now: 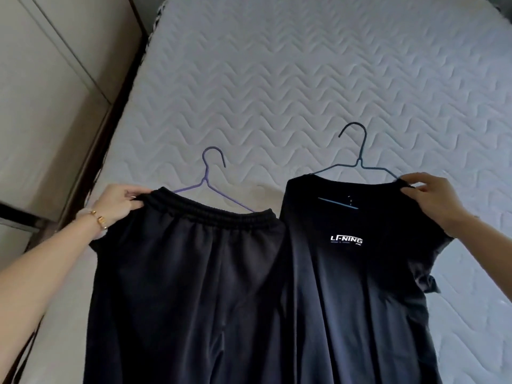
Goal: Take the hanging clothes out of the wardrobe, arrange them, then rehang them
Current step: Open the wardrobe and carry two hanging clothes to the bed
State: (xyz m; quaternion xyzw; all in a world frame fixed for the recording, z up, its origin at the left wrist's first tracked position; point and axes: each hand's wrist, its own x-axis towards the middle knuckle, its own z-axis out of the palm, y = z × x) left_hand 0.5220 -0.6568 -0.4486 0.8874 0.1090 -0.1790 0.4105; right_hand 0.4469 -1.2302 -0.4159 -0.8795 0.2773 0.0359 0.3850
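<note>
Dark trousers [188, 286] with an elastic waistband lie on the mattress, on a purple wire hanger [208, 178] whose hook points away from me. My left hand [119, 202] pinches the left end of the waistband. To the right lies a black T-shirt [349, 286] with a white logo, on a dark blue-green hanger [357, 159]. Its right shoulder is pinched by my right hand [426, 196]. The two garments touch side by side.
A white quilted mattress [304, 79] fills most of the view. Along the left runs a dark bed frame edge [110, 128], with pale wardrobe panels [47, 79] beyond it. My left wrist wears a bracelet [98, 217].
</note>
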